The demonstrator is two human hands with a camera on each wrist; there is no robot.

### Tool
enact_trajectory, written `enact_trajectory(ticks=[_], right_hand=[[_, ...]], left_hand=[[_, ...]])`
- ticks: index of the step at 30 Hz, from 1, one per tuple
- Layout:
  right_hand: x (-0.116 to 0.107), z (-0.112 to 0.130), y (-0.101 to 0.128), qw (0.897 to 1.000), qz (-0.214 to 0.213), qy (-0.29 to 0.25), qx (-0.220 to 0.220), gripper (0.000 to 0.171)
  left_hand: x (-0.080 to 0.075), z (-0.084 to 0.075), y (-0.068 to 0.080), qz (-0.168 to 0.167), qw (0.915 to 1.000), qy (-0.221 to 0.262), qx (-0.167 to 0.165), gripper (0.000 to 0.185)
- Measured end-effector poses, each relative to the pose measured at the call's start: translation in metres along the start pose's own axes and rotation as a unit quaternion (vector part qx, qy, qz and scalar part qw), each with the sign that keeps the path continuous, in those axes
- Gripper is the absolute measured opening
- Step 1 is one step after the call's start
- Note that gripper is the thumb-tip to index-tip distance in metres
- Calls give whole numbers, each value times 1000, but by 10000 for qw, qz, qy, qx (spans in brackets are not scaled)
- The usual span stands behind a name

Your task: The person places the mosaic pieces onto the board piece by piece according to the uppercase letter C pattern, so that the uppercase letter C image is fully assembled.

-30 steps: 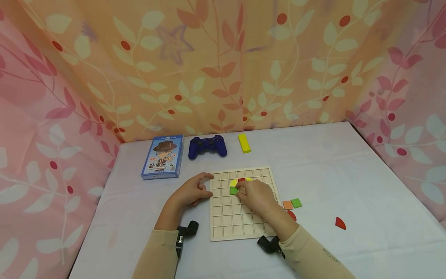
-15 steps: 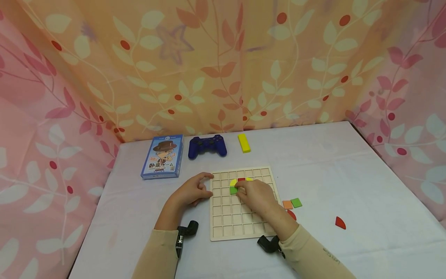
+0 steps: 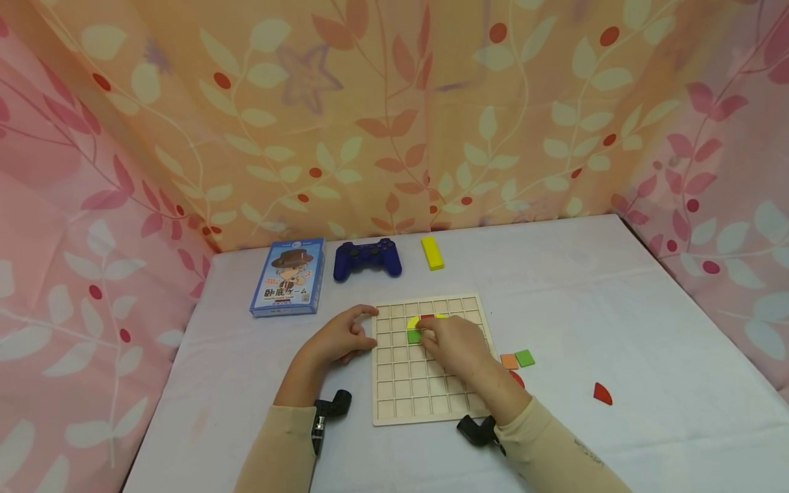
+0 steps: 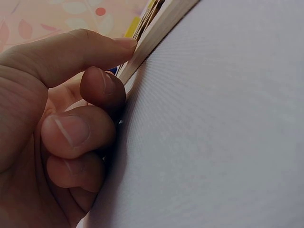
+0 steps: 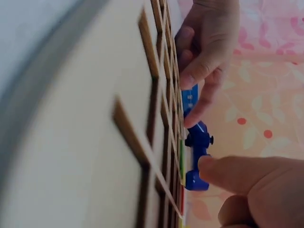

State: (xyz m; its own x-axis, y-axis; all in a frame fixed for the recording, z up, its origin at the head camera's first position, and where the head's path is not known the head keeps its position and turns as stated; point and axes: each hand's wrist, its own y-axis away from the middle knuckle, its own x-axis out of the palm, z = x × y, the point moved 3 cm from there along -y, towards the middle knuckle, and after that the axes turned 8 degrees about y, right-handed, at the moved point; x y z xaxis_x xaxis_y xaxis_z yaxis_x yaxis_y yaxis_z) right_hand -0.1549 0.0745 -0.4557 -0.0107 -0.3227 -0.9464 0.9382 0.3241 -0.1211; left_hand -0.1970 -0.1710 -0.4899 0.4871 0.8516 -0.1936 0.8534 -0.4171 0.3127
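A pale wooden grid board (image 3: pixel 403 390) lies on the white-covered table. My left hand (image 3: pixel 339 335) rests beside it, with index fingertip and thumb touching the left edge at two separate spots. Its other fingers curl inward in the left wrist view, where the thumb (image 4: pixel 99 52) meets the board's side. Over the upper grid is my right hand (image 3: pixel 459 346), its index finger and thumb down by a green square tile (image 3: pixel 414 337) and a yellow rounded tile (image 3: pixel 413 322). Behind them show a red tile (image 3: pixel 427 317) and another yellow one (image 3: pixel 441 315). I cannot tell whether the right fingertips pinch a tile.
Right of the board lie an orange square (image 3: pixel 509 361), a green square (image 3: pixel 524 358), a red piece (image 3: pixel 517 378) partly behind the wrist, and a red quarter-round (image 3: pixel 603 394). Farther back are a blue card box (image 3: pixel 287 277), a blue game controller (image 3: pixel 367 258) and a yellow block (image 3: pixel 432 253).
The right fingertips have shifted very slightly over the green tile. My left hand and the board stay in place.
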Motion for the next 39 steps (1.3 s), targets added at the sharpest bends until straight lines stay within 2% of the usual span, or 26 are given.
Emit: enact_trajectory(ticks=[13, 20, 32, 39], right_hand=[[-49, -1, 3, 9980, -266, -579, -9, 26], [-71, -10, 8, 9938, -355, -1036, 189, 29], [-95, -32, 14, 9867, -499, -1426, 593, 29], [-107, -46, 19, 9851, -540, -1425, 802, 29]], left_hand=[[0, 1, 0, 37, 10000, 5, -12, 65], [-1, 2, -1, 56, 10000, -3, 35, 64], [-1, 0, 2, 41, 10000, -49, 27, 66], [0, -1, 1, 17, 10000, -78, 32, 65]])
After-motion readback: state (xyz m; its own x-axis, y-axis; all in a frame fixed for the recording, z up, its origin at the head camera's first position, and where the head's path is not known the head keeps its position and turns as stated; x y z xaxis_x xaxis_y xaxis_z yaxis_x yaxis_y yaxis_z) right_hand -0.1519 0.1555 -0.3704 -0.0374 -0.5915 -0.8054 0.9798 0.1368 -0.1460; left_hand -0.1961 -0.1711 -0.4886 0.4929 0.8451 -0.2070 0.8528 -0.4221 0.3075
